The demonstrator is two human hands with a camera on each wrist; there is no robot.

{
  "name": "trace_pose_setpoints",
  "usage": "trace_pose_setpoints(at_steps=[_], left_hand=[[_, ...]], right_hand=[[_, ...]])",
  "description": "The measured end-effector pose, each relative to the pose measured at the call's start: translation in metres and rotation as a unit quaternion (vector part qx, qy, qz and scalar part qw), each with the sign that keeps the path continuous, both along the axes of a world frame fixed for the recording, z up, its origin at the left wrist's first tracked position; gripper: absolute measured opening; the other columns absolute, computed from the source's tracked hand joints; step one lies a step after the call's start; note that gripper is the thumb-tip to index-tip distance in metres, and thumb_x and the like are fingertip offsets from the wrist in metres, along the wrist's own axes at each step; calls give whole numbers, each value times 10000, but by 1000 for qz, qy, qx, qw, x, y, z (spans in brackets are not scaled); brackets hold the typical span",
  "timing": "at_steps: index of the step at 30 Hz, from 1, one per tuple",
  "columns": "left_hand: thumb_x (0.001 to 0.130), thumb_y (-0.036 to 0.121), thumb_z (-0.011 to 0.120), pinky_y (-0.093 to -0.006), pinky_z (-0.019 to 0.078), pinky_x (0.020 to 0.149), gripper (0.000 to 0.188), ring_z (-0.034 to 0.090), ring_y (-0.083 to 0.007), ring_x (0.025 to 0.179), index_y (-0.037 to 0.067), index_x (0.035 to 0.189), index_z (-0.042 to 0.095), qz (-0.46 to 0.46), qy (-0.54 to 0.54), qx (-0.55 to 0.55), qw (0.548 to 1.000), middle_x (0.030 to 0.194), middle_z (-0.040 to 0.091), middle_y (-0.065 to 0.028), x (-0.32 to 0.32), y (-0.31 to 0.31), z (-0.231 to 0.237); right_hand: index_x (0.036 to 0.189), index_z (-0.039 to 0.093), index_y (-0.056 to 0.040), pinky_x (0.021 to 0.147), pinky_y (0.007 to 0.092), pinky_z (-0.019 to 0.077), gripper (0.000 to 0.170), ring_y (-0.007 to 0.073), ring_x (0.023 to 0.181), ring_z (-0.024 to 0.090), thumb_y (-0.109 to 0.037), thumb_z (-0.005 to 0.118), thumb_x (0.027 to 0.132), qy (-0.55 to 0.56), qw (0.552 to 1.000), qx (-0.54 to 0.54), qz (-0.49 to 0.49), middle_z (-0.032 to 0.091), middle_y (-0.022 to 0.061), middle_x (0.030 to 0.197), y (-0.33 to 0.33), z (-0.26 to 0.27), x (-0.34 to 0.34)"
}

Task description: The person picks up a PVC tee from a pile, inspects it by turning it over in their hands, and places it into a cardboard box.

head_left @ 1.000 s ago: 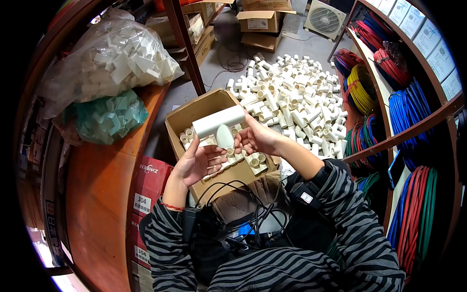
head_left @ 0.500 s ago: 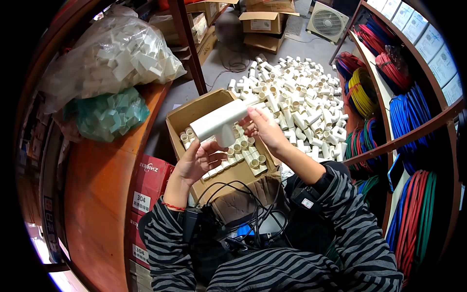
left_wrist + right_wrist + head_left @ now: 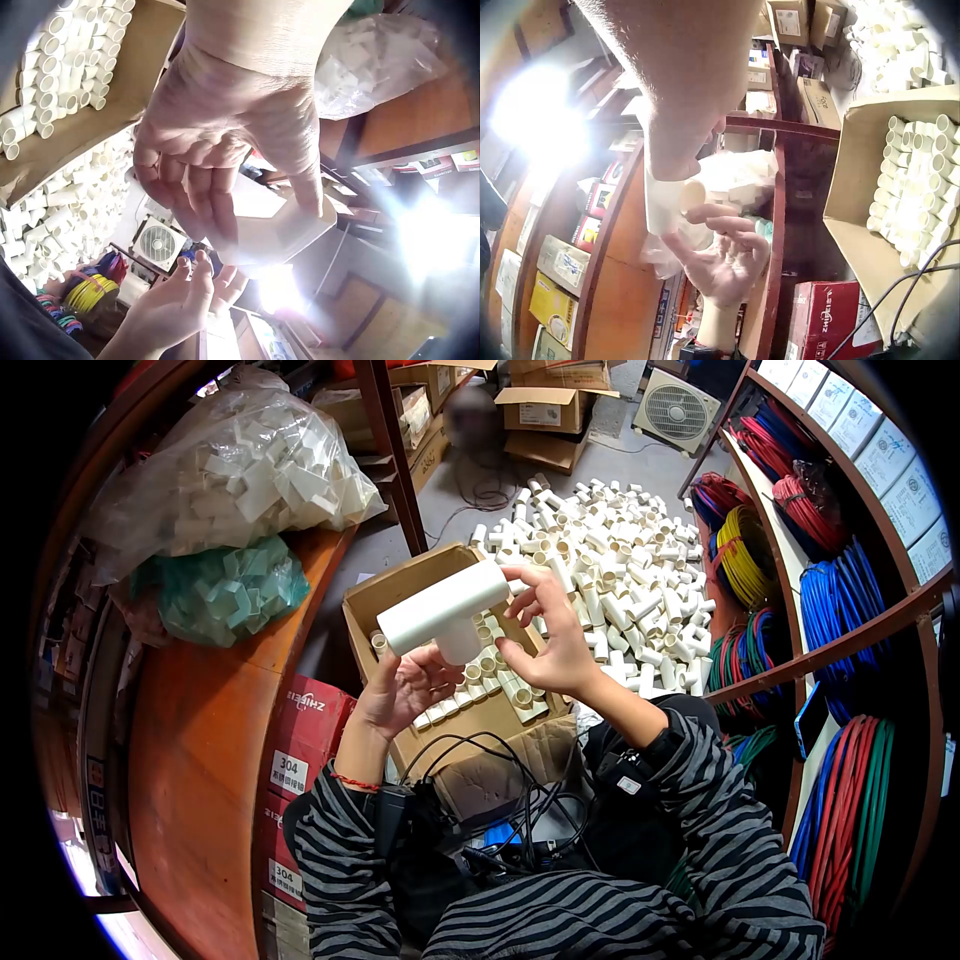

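Head view: left hand (image 3: 392,692) grips a white tee fitting (image 3: 440,609), spread right hand (image 3: 560,652) touches its end — carton edge (image 3: 402,577) well apart.

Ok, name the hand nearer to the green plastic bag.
Left. The left hand is right of the green plastic bag, at the left end of the white tee fitting; the right hand is farther right, at its other end.
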State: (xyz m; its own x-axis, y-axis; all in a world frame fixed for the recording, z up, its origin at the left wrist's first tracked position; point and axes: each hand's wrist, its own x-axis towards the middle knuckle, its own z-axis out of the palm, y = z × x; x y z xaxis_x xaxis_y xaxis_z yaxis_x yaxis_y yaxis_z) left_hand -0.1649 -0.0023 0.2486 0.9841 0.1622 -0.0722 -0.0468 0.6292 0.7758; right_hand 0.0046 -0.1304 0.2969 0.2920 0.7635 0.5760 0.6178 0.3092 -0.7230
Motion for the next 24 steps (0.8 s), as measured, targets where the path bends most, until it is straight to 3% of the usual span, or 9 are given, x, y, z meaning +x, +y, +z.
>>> trace_pose_setpoints(at_steps=[9, 24], left_hand=[[611, 693, 443, -311, 365, 847, 847, 504, -185, 911, -23, 1064, 449, 12, -16, 15, 1000, 973, 529, -123, -1, -1, -1], [647, 704, 361, -342, 385, 801, 771, 518, -208, 864, 15, 963, 507, 11, 21, -42, 999, 895, 548, -111, 1, -2, 1]], right_hand=[[1090, 368, -25, 583, 246, 434, 591, 154, 661, 482, -60, 643, 568, -82, 993, 82, 4, 416, 110, 1026, 2, -5, -3], [1047, 411, -17, 533, 222, 405, 593, 125, 656, 492, -74, 701, 533, -97, 992, 73, -30, 442, 106, 1004, 4, -11, -1]])
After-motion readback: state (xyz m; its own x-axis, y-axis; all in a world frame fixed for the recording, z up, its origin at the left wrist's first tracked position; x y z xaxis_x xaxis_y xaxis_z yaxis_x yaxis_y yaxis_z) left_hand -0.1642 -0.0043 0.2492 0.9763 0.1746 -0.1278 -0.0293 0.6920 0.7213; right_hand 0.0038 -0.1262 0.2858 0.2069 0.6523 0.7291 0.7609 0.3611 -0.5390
